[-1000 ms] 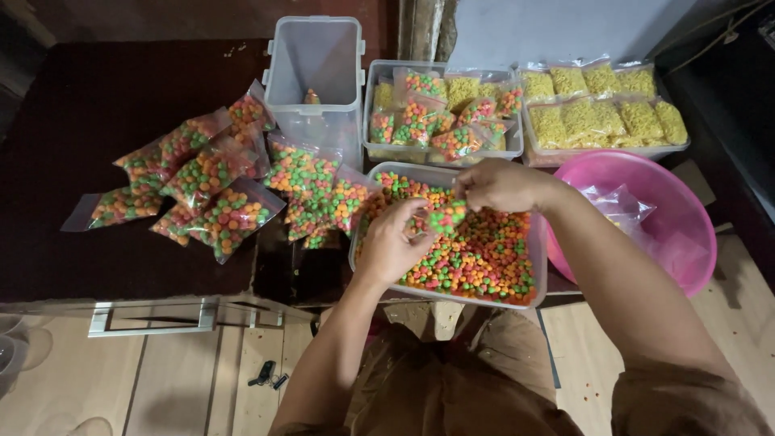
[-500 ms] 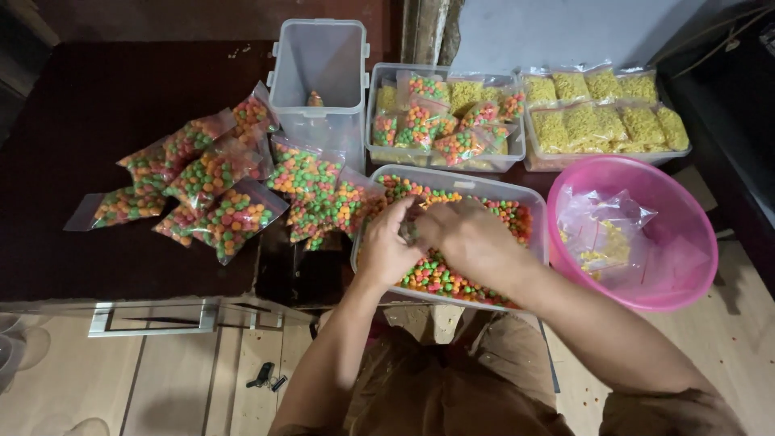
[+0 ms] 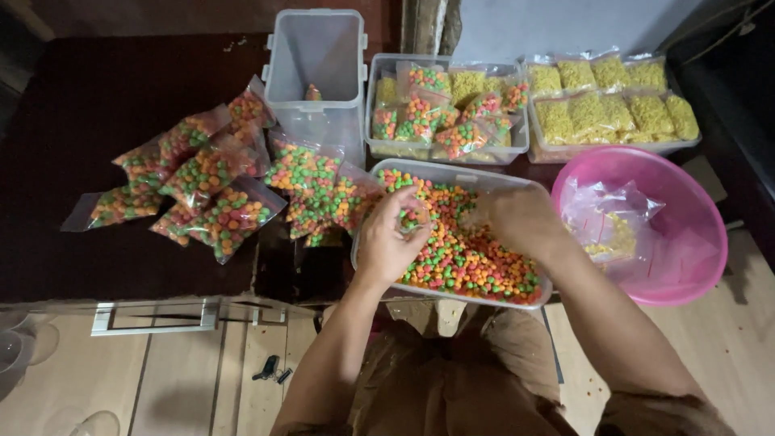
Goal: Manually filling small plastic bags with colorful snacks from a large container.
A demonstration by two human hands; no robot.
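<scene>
Dark tabletop (image 3: 89, 97) is pretty crowded, with a heap of filled bags (image 3: 211, 182) of orange, green and red candy balls lying left of the clear tub (image 3: 452, 172). So I'd guess plenty is packed, but that tub looks far from empty. Left hand (image 3: 389, 242) pinches a small clear bag (image 3: 414, 216) just above the loose candies (image 3: 472, 262). Right hand (image 3: 521, 220) is down in the candies, blurred, so I can't tell if it's clenched or loose. Pink basin (image 3: 686, 266) on the right holds what look like spare bags, hard to make out.
</scene>
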